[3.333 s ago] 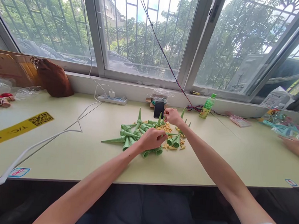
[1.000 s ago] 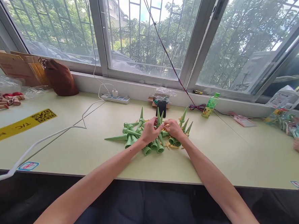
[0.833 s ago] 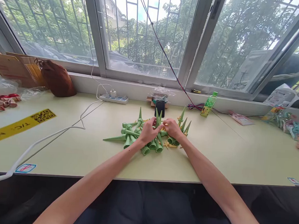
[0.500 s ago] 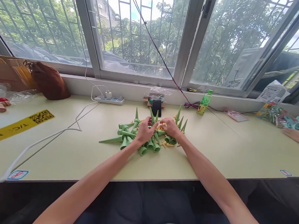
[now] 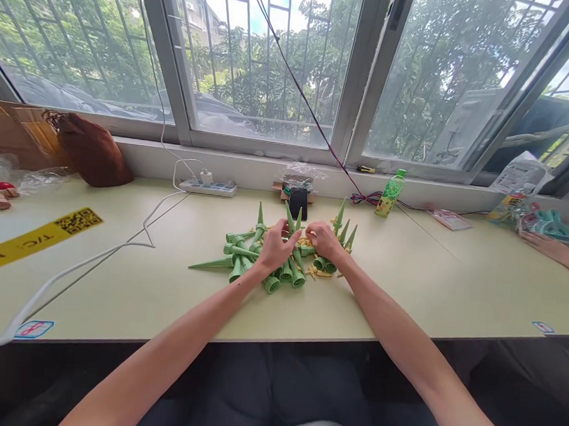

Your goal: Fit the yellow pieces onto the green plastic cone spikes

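My left hand (image 5: 276, 250) is closed around a green plastic spike (image 5: 290, 222), its tip pointing up between thumb and fingers. Just to the right, my right hand (image 5: 325, 240) has its fingertips pinched together over small yellow pieces (image 5: 306, 242); what they grip is too small to make out. Several hollow green spikes (image 5: 236, 261) lie piled around and under my left hand. More green spikes (image 5: 350, 236) stand upright beyond my right wrist, and loose yellow bits (image 5: 320, 274) are scattered below it.
Behind the pile lies a black phone (image 5: 298, 205) against a small box. A green-capped bottle (image 5: 390, 194) stands back right, a power strip (image 5: 209, 188) back left. A white cable (image 5: 118, 246) crosses the left side. Another person's hand (image 5: 547, 246) rests at far right beside teal items.
My right fingertips have drawn slightly away from my left thumb, toward the yellow pieces. My left hand stays in place. The other person's hand has moved left along the table.
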Tool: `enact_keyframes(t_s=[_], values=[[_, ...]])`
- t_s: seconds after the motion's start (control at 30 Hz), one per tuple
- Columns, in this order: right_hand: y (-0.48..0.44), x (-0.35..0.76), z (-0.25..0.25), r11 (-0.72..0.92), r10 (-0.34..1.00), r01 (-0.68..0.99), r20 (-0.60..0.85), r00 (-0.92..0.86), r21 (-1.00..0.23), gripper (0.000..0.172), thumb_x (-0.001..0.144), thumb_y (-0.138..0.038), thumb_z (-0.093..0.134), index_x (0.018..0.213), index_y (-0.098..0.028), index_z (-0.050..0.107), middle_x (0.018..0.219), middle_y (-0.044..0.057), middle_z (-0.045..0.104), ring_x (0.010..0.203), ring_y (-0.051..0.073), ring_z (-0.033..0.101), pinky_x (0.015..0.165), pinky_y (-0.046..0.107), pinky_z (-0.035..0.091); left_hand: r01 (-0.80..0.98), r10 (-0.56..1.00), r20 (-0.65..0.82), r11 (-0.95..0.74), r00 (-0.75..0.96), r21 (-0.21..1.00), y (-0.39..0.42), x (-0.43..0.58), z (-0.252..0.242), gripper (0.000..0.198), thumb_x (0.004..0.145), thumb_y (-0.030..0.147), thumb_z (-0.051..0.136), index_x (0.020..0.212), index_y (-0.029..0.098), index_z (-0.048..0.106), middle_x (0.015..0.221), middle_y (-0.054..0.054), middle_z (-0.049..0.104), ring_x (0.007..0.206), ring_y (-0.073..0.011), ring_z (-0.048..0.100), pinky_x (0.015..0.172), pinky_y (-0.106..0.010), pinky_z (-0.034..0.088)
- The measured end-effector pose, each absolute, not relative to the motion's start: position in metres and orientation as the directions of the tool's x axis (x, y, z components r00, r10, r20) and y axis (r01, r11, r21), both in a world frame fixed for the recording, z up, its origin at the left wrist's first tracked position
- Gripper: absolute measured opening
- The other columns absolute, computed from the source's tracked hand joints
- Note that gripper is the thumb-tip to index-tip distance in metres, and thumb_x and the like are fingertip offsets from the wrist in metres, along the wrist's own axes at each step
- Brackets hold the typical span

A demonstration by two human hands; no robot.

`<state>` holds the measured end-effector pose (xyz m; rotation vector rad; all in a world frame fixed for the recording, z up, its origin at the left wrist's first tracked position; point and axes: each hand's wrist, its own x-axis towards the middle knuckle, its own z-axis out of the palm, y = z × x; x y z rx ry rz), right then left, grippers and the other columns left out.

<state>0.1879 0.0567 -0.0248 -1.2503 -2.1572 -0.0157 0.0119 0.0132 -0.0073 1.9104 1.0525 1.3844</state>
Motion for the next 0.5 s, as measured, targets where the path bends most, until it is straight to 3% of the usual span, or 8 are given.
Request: enact_keyframes(t_s=[0.2,0.33,0.5], values=[[0.041,0.183,-0.016,0.499,0.798,0.793,0.543,-0.262,-0.350,0.016,0.088,-0.014,0.041,0.077,-0.017,0.053,0.071,0.005,0.056,0.068,0.016,0.047,0.063,0.026,0.034,0.340,0.838,0.526,-0.541,0.142,0.770,0.016,0.012,-0.008,0.030,0.082,0.043,0.060,0.098,0.017,0.057,0.088,-0.006,0.064,0.070,-0.0158,0.062,0.051,-0.023,0.051],[0.031,0.178,-0.011,0.492,0.812,0.751,0.544,-0.212,-0.441,0.017,0.092,-0.020,0.036,0.082,-0.019,0.049,0.068,0.001,0.052,0.059,0.014,0.042,0.058,0.025,0.031,0.388,0.842,0.524,-0.528,0.127,0.756,0.015,0.011,-0.007,0.031,0.082,0.043,0.060,0.098,0.018,0.056,0.089,-0.005,0.063,0.061,-0.0122,0.058,0.052,-0.023,0.046],[0.024,0.170,-0.009,0.565,0.758,0.633,0.635,-0.145,-0.529,0.017,0.096,-0.024,0.031,0.090,-0.019,0.046,0.070,0.000,0.053,0.059,0.013,0.049,0.059,0.024,0.036,0.427,0.865,0.488,-0.487,0.116,0.762,0.015,0.010,-0.005,0.035,0.080,0.044,0.062,0.101,0.017,0.056,0.090,-0.005,0.063,0.051,-0.0090,0.052,0.050,-0.023,0.042]])
